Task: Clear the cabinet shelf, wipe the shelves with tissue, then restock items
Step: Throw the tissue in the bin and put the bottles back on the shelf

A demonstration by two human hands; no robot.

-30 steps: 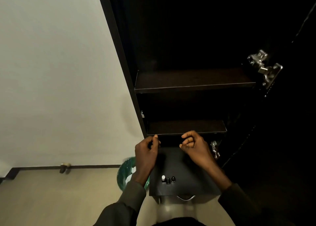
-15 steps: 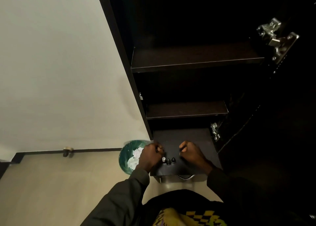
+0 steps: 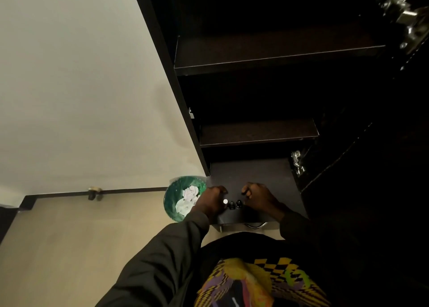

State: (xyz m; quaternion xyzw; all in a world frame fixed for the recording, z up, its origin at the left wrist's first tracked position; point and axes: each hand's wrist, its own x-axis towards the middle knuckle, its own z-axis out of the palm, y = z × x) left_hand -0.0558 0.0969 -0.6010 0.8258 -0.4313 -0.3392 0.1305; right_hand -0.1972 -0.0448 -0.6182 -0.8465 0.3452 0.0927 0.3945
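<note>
The tall dark wooden cabinet (image 3: pixel 255 58) stands open against a pale wall, and its two visible shelves are bare, dark boards with thin light front edges. Below the lower shelf juts a dark flat-topped drawer unit (image 3: pixel 267 181). Near the front edge of that top stand three small bottles in a row: one with a white cap (image 3: pixel 225 201) and two with black caps (image 3: pixel 235 204). The left hand (image 3: pixel 210 202) rests just left of the white-capped bottle, fingers curled; whether it holds anything cannot be told. The right hand (image 3: pixel 260 198) sits just right of the black-capped bottles, likewise curled, its grip unclear. Left of the drawer unit, on the floor, a round green waste bin (image 3: pixel 173 202) contains crumpled white tissue (image 3: pixel 189 196). No writing can be read.
</note>
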